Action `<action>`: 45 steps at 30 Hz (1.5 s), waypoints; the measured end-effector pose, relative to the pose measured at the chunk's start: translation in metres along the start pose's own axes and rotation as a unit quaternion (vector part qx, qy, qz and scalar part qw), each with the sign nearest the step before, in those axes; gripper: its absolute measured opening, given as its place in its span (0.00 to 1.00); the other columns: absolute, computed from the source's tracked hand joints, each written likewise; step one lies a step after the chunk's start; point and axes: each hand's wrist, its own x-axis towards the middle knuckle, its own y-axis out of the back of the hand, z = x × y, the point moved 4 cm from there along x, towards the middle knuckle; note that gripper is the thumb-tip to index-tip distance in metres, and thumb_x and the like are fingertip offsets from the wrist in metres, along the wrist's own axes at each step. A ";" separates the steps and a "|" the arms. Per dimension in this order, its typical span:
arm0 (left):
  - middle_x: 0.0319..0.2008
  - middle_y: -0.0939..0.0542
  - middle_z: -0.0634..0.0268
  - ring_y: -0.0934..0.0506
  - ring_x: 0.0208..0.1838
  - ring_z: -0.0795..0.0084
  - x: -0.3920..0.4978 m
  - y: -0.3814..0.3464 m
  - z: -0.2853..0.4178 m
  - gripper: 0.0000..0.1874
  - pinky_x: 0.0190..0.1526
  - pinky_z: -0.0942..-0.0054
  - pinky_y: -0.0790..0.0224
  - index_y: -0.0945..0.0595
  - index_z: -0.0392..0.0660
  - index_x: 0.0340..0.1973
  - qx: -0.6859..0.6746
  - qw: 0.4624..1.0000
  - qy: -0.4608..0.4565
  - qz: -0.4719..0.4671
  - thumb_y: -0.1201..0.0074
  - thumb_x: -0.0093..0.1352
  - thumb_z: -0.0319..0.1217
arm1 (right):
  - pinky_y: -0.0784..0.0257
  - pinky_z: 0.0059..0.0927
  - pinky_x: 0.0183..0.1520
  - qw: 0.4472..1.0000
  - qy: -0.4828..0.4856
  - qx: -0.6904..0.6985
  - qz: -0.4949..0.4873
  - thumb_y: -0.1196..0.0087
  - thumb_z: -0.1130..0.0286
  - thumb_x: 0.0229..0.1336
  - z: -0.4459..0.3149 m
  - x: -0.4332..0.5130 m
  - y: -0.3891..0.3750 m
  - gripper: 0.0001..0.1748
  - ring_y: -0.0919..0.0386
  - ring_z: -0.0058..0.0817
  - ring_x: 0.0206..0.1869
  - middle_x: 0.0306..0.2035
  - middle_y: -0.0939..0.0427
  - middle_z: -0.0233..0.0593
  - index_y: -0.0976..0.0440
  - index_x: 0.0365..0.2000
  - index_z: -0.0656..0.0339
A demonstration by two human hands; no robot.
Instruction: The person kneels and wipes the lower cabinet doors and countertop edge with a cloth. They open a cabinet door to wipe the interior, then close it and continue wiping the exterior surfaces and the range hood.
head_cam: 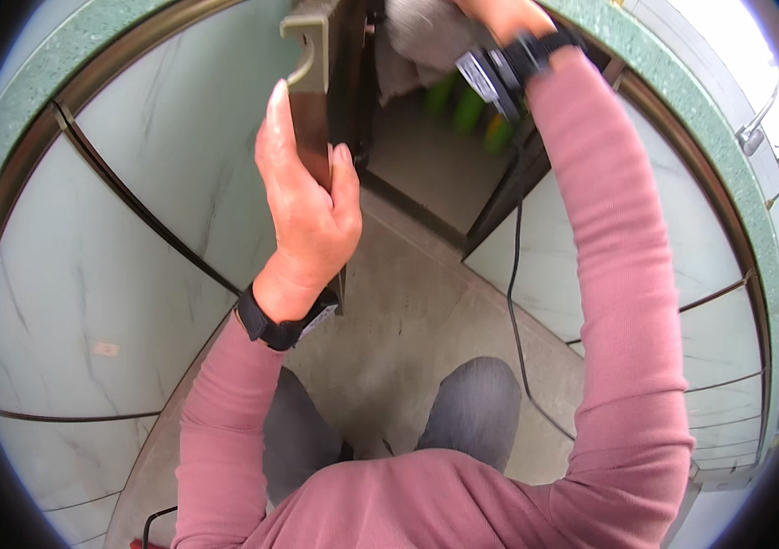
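Note:
My left hand (310, 199) grips the edge of an open cabinet door (312, 123), its fingers on the outer face and its thumb on the inner side. A metal profile with a curved, hook-like section (307, 48) caps the door above the fingertips. At the top edge of the view, my right hand (509, 17) is partly cut off and blurred. A bunched grey cloth (431, 31) is in it, against the door's inner side; the fingertips are hidden. Each wrist wears a black strap with a small device.
Inside the open cabinet (424, 171) stand several green objects (468, 110), blurred. Marbled cabinet fronts (135, 274) curve around both sides under a green speckled countertop (705, 117). A black cable (514, 274) hangs by my right arm. My knees (475, 405) are above the grey floor (396, 309).

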 end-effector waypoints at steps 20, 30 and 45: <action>0.64 0.34 0.44 0.35 0.65 0.44 0.008 0.008 0.012 0.38 0.67 0.54 0.47 0.41 0.29 0.66 -0.080 0.996 0.039 -0.007 0.51 0.58 0.12 | 0.31 0.29 0.55 0.964 0.074 0.226 -0.119 0.53 0.71 0.57 -0.082 -0.016 -0.022 0.17 0.22 0.33 0.46 0.43 0.18 0.41 0.24 0.45 0.65; 0.65 0.36 0.43 0.38 0.67 0.45 0.002 0.015 -0.010 0.36 0.69 0.57 0.48 0.43 0.30 0.67 -0.145 0.985 0.088 -0.034 0.52 0.63 0.15 | 0.26 0.41 0.48 0.978 -0.170 0.086 0.087 0.49 0.61 0.57 0.027 0.018 -0.053 0.24 0.19 0.52 0.46 0.37 0.20 0.67 0.22 0.39 0.77; 0.64 0.36 0.44 0.37 0.67 0.45 0.005 0.014 -0.006 0.36 0.68 0.57 0.47 0.41 0.31 0.67 -0.186 0.980 0.059 -0.029 0.52 0.62 0.14 | 0.24 0.33 0.49 0.860 -0.139 0.487 0.059 0.47 0.70 0.62 0.011 -0.112 0.020 0.17 0.19 0.29 0.42 0.42 0.19 0.41 0.26 0.48 0.71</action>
